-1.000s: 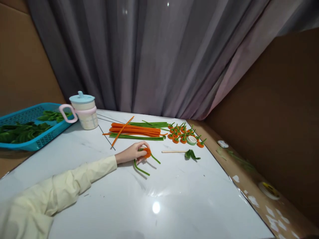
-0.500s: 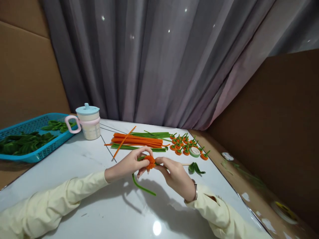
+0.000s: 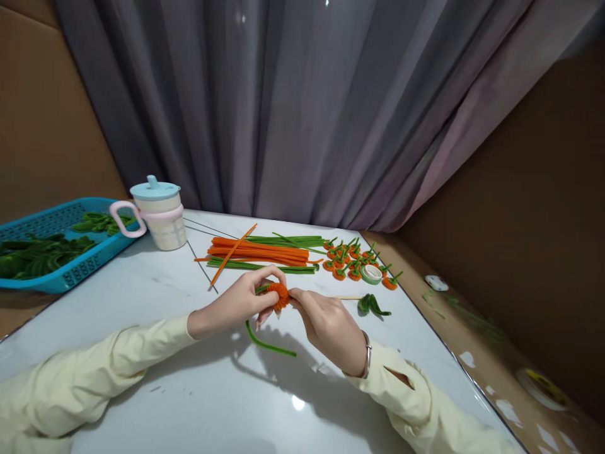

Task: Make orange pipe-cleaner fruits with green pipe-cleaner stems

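Between the fingers of my left hand (image 3: 250,296) is a small pumpkin (image 3: 278,294) coiled from orange pipe cleaner. A long green pipe cleaner (image 3: 269,346) curves down below that hand, its free end pointing right. My right hand (image 3: 326,321) is closed, thumb and fingertips pinched at the pumpkin's right side; whatever lies between them is too small to make out. Just beyond both hands lie orange pipe cleaners (image 3: 259,252) in a bundle, with green pipe cleaners (image 3: 265,267) along it. Right of my right hand is a green leaf piece (image 3: 373,305) on a thin stick.
Several finished orange pumpkins (image 3: 339,273) with green stems stand at the back right around a roll of tape (image 3: 371,273). A lidded cup (image 3: 163,217) stands at the back left beside a blue basket (image 3: 70,277) of green leaf pieces. A grey curtain (image 3: 283,113) hangs behind the table.
The view has tilted slightly, so the table sits higher in it. The pumpkin has turned a little in my left hand, and my right fingertips have come in against its side.
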A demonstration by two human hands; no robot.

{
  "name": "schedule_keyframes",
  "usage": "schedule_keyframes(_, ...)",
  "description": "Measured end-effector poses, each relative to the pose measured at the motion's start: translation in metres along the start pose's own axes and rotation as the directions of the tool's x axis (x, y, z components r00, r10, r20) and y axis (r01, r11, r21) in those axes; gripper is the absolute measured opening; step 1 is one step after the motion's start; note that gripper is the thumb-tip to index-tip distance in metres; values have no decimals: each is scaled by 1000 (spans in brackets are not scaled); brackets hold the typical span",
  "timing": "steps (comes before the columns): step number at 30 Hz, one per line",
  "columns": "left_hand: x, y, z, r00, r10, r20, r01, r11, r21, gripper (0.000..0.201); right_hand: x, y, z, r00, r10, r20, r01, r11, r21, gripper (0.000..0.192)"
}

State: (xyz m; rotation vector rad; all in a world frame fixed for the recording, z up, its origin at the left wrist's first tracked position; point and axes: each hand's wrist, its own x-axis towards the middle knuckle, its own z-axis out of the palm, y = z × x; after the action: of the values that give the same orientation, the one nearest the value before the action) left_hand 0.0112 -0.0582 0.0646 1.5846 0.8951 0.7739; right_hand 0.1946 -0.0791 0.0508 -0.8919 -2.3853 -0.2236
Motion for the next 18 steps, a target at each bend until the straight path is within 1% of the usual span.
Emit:
schedule_keyframes(4,-1,2,1,1000,-24,-9,24,1000,0,10,0,0,1,999,17,-45,-14,998,54,19)
schedule_keyframes(8,-1,0,1,998,-70,4,69,998,12,7,0,3,4,999,9,-48,-5,997,78,17)
schedule_keyframes(14,1,-3,1,997,-71,37,72,997,-3,9,2,5,5,997,47,-63,-35,983,179,15)
schedule_keyframes(18,1,-1,1,995,-79,56,79,997,-8,6,2,8,4,998,12,-60,0,980,201,14)
